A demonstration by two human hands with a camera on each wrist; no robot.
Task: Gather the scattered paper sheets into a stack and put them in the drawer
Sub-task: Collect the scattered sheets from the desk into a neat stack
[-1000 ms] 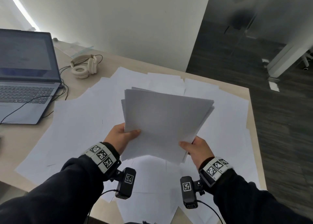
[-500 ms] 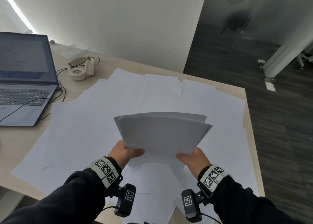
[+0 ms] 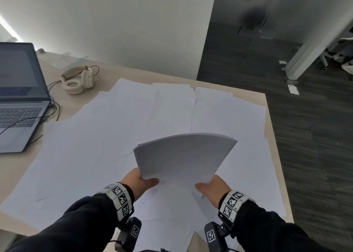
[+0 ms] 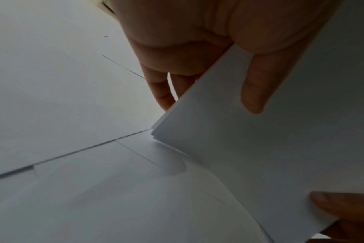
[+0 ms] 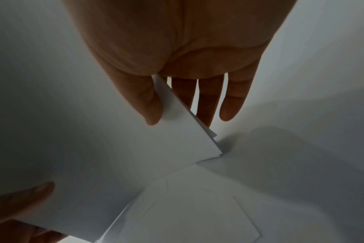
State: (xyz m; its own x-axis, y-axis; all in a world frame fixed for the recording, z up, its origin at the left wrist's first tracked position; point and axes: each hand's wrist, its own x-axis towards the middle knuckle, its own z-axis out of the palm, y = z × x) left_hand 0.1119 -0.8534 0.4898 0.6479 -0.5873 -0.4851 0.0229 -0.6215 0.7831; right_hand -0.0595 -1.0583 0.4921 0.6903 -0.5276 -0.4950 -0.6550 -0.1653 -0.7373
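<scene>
A stack of paper sheets (image 3: pixel 183 156) was held above the desk (image 3: pixel 214 86), pinched at its near corners: the left hand (image 3: pixel 138 183) gripped the near left corner with the thumb on top and the fingers (image 4: pixel 162 92) underneath, and the right hand (image 3: pixel 212 187) gripped the near right corner in the same way. The stack was tilted up at its far edge and bowed slightly across its width. Beneath it, loose sheets (image 3: pixel 107 137) were spread over most of the desk, overlapping one another and reaching the right and far edges. In the wrist views the stack's lower corners appeared to hover just over those sheets, though contact could not be judged in the dim light. To the left, well apart from the stack, an open laptop (image 3: pixel 21 99) was set on the desk, with dark cables (image 3: pixel 53 106) trailing from its side. Cream headphones (image 3: pixel 77 80) were laid beyond it near the white wall (image 3: pixel 114 22). No drawer was seen in any view.
</scene>
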